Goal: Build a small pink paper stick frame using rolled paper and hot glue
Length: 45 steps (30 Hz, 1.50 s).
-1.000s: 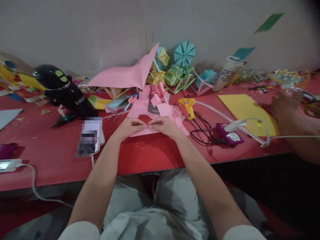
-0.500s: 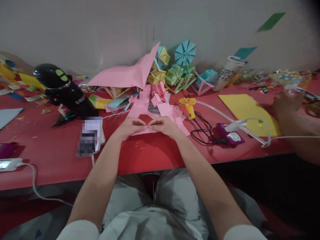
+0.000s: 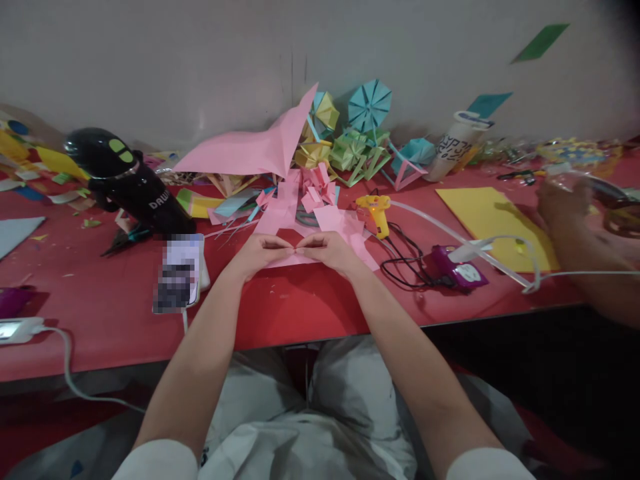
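Over the pink paper near the front of the red table, my left hand (image 3: 264,254) and my right hand (image 3: 326,252) meet tip to tip. Each is closed in a pinch of thumb and forefinger on a small piece of pink paper, mostly covered by the fingertips. Cut pink paper sheets (image 3: 344,225) lie flat just beyond the fingers. Small folded pink paper pieces (image 3: 319,189) are heaped behind them. A yellow hot glue gun (image 3: 379,212) rests right of my right hand, its black cord trailing beside it.
A phone (image 3: 176,275) and a black tumbler (image 3: 137,180) are at left. Behind stand a large curled pink sheet (image 3: 240,152) and folded paper flowers (image 3: 370,105). To the right are a purple power adapter (image 3: 457,268), yellow paper (image 3: 493,223), a cup (image 3: 457,147) and another person's hand (image 3: 565,207).
My hands stay pinched together in almost the same spot. At the right, the other person's hand has shifted slightly left with the clear item near it.
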{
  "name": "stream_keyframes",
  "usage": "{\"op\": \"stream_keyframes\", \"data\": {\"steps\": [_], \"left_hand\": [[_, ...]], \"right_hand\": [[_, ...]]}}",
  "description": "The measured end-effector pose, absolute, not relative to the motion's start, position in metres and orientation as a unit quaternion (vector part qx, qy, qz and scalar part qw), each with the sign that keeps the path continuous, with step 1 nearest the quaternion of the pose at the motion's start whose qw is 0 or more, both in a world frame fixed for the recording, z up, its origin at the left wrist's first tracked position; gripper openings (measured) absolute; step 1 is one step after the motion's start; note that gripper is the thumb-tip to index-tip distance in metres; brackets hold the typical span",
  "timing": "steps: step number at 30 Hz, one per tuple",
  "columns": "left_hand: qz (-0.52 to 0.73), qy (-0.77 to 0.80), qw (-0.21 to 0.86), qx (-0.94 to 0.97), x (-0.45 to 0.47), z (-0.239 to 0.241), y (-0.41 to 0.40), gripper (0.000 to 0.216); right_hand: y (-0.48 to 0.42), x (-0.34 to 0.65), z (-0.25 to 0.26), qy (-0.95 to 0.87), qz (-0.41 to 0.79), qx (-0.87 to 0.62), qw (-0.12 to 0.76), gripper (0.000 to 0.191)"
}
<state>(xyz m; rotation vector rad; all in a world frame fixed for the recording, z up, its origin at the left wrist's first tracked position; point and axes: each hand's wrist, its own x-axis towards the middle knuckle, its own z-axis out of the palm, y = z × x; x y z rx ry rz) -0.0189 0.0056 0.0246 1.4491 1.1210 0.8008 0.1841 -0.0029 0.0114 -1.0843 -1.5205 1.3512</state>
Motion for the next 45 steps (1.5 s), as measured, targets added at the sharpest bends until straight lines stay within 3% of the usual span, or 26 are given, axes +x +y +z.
{"op": "stream_keyframes", "data": {"steps": [11, 21, 33, 45], "left_hand": [[0.339, 0.461, 0.51, 0.642, -0.0184, 0.0269, 0.0054, 0.031], [0.312, 0.472, 0.559, 0.606, -0.0185, 0.0311, 0.0014, 0.029], [0.326, 0.464, 0.544, 0.618, -0.0179, 0.032, 0.003, 0.025], [0.33, 0.463, 0.55, 0.612, -0.0184, 0.029, 0.0027, 0.022]], "right_hand": [[-0.0061, 0.1826, 0.0111, -0.519, 0.622, -0.429, 0.401, 0.03], [-0.0032, 0.1845, 0.0114, -0.585, 0.563, -0.424, 0.4, 0.021], [-0.0066, 0.1824, 0.0135, -0.536, 0.618, -0.423, 0.389, 0.029], [-0.0052, 0.1828, 0.0142, -0.574, 0.585, -0.416, 0.393, 0.029]]}}
